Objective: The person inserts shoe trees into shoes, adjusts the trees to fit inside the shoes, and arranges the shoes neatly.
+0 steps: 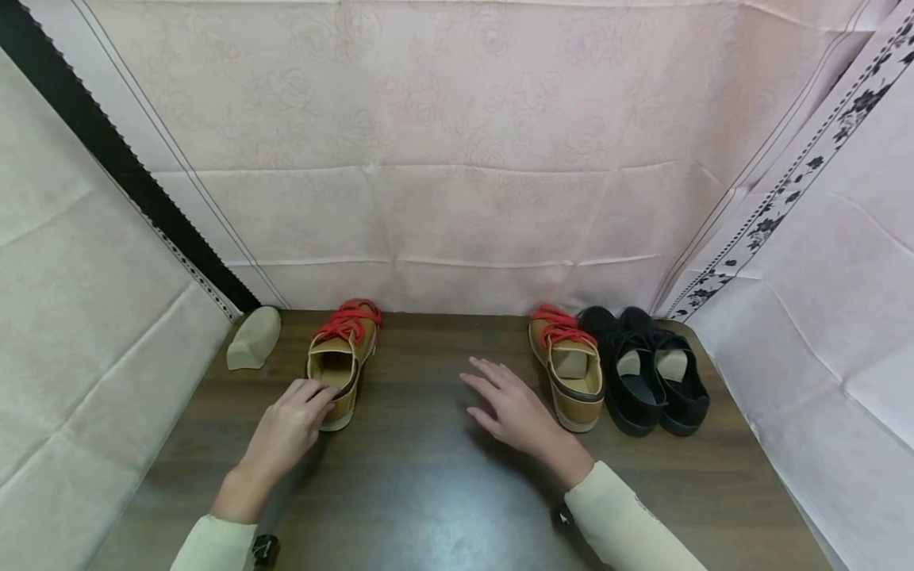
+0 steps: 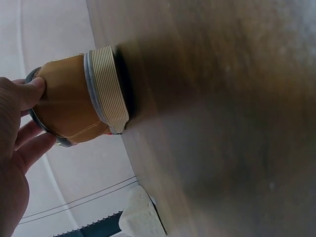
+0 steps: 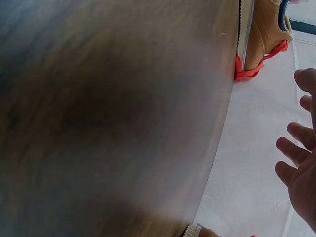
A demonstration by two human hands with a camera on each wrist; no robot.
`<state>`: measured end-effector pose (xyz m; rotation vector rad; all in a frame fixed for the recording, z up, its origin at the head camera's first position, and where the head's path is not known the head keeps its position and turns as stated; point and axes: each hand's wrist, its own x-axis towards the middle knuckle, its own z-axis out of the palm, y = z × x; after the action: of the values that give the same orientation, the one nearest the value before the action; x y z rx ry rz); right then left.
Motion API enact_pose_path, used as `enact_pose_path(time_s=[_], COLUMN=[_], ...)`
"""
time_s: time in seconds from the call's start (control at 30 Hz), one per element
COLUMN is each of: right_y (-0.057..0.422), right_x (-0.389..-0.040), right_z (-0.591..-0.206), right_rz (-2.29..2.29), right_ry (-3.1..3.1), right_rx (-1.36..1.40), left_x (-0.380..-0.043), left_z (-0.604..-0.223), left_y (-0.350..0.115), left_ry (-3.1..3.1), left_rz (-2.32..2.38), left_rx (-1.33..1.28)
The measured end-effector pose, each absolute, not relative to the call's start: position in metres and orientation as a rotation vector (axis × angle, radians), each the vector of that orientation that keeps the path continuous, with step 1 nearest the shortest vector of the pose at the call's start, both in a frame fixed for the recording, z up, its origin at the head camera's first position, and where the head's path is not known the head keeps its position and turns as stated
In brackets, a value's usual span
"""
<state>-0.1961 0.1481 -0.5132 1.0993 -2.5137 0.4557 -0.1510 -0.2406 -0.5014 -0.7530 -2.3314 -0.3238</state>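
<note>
My left hand [image 1: 289,420] pinches the heel collar of a tan shoe [image 1: 346,400] with red laces at the left of the wooden surface. In the left wrist view the thumb [image 2: 35,89] presses the outside of the heel, and the other fingers lie at the collar. No insert shows in the part of this shoe I can see into. My right hand [image 1: 514,408] hovers over the surface with fingers spread, touching nothing, nearest the matching tan shoe [image 1: 581,412] at right. That shoe holds a pale insert [image 1: 570,364].
A loose cream shoe insert [image 1: 255,337] lies at the far left by the cloth. Two black shoes [image 1: 631,408] with pale inserts stand right of the tan one, by the right cloth wall [image 1: 821,333]. A patterned cloth [image 1: 443,214] hangs behind the wooden surface [image 1: 428,492].
</note>
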Motion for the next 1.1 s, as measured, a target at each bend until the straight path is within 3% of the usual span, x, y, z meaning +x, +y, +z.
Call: enact_pose_path(time_s=[1.1], right_y=[0.119], right_x=[-0.203], right_z=[-0.509], right_rz=[0.609], right_ry=[-2.537], right_rx=[1.043], left_x=[-0.148], left_z=[-0.507], left_y=[-0.208], left_ry=[-2.289], left_rz=[-0.372], left_rx=[-0.863])
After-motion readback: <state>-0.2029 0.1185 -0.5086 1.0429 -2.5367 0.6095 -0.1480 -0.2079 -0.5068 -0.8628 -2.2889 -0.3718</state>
